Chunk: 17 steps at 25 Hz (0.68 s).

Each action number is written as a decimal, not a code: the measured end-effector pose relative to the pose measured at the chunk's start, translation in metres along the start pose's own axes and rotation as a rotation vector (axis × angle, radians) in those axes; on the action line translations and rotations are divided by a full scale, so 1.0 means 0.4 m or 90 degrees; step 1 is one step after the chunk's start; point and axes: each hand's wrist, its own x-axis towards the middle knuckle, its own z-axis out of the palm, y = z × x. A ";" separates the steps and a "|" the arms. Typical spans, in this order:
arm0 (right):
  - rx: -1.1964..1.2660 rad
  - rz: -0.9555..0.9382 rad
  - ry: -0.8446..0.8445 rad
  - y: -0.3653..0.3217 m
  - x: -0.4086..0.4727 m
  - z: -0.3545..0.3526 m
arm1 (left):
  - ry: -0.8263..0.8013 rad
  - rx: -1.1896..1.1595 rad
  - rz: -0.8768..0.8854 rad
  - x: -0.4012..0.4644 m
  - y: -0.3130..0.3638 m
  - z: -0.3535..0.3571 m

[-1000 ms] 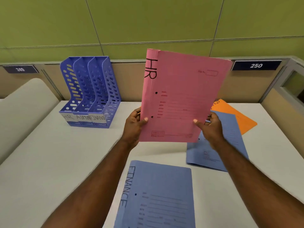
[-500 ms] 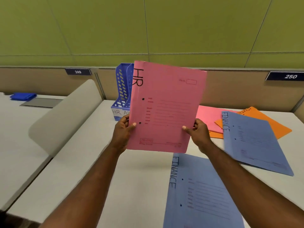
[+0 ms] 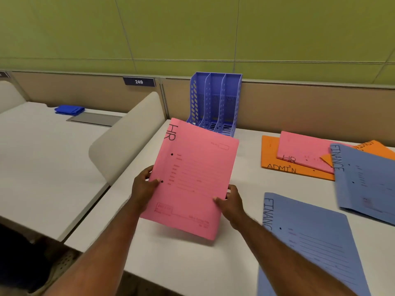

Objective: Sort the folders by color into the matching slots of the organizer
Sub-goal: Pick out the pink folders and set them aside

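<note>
Both hands grip pink paper folder marked HR (image 3: 196,178): left hand (image 3: 142,186) pinches spine edge, right hand (image 3: 232,202) lower right edge. Folder off worktop (image 3: 188,263), long axis toward blue three-slot plastic organizer (image 3: 215,103) just beyond top edge.

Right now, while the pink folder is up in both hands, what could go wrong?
The pink HR folder is held only at its edges by the left hand and right hand, so it might bend or slip. The organizer has three narrow slots whose labels are hidden here, so it could go into the wrong one. The near blue FINANCE folder seems to hang over the desk edge and might get knocked off.
</note>
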 end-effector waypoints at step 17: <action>-0.017 0.190 -0.174 0.093 0.005 0.283 | 0.087 0.285 -0.179 0.098 -0.255 -0.192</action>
